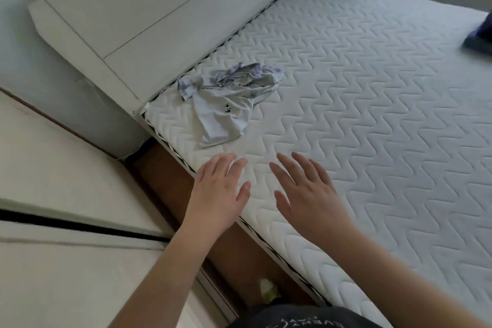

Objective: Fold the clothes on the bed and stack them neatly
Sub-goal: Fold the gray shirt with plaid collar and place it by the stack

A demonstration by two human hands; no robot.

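A crumpled pale garment (226, 104) with blue-grey plaid parts and small black paw prints lies near the head corner of the quilted white mattress (359, 104). My left hand (221, 194) reaches out flat over the mattress edge, fingers straight, a short way below the garment. Beside it my right hand (306, 192) is also spread flat over the mattress, holding nothing. Neither hand touches the garment.
A white padded headboard (149, 18) runs along the far left of the bed. A dark blue item (479, 34) lies at the far right edge of the mattress. White furniture (53, 168) stands to the left, with a narrow brown floor gap (170, 189) between it and the bed.
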